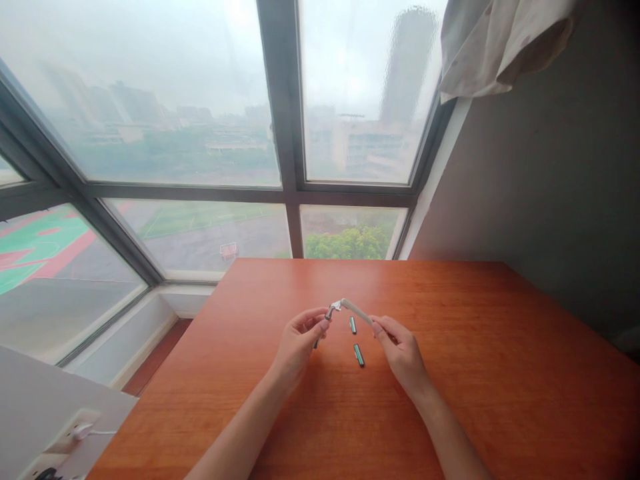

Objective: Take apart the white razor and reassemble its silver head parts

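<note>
My right hand [400,350] pinches the white handle of a razor [353,308] and holds it just above the wooden table [500,373], its metal head end pointing left. My left hand [299,343] is closed in a pinch right at that head end, on a small dark piece I cannot make out. Two green razor cartridges lie on the table between my hands: one [353,325] closer to the razor, the other [359,355] nearer to me.
A large window [285,133] rises behind the table's far edge. A grey wall [550,187] runs along the right, with cloth [500,47] hanging at its top. A white power strip [65,440] with a plug sits at the lower left.
</note>
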The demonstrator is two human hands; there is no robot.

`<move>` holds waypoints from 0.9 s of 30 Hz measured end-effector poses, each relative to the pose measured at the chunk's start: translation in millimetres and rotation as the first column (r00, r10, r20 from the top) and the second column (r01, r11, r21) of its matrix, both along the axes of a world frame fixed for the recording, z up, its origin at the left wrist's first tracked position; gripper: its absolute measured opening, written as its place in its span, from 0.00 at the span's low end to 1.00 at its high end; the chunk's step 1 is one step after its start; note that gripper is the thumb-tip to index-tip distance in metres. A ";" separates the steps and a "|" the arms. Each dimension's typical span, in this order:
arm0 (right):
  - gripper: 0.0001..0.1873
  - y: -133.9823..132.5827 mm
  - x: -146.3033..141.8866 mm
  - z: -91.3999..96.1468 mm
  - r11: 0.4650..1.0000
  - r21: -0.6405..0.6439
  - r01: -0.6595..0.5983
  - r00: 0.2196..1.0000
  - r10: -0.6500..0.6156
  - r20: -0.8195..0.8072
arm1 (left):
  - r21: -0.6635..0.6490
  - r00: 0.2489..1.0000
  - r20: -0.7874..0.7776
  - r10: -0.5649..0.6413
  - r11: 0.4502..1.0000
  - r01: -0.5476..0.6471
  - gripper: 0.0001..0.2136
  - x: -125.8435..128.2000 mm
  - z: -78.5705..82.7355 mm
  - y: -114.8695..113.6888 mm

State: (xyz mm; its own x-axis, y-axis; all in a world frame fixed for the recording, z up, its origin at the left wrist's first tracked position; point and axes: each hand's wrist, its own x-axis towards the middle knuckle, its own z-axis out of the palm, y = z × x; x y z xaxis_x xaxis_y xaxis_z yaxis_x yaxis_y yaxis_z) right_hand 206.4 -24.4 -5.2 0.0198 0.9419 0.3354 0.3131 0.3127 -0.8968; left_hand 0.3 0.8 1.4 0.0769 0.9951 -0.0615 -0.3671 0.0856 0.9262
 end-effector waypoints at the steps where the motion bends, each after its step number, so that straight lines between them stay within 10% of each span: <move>1: 0.14 -0.4 0.0 0.3 1.000 -0.002 0.000 1.000 0.000 -0.001 | 0.010 1.000 -0.007 -0.001 1.000 0.001 0.12 -0.3 -0.9 0.2; 27: 0.14 0.1 0.3 -0.3 1.000 -0.009 0.001 1.000 -0.002 -0.030 | 0.061 0.998 -0.060 -0.015 0.998 0.019 0.12 -3.2 -5.3 -0.6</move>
State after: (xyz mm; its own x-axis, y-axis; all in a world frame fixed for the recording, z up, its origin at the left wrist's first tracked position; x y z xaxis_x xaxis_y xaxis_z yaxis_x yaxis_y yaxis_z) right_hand 206.6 -24.3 -5.5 0.0312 0.9447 0.3264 0.2865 0.3044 -0.9084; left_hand -2.9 0.2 -3.9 0.0916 0.9958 -0.0049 -0.3098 0.0332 0.9502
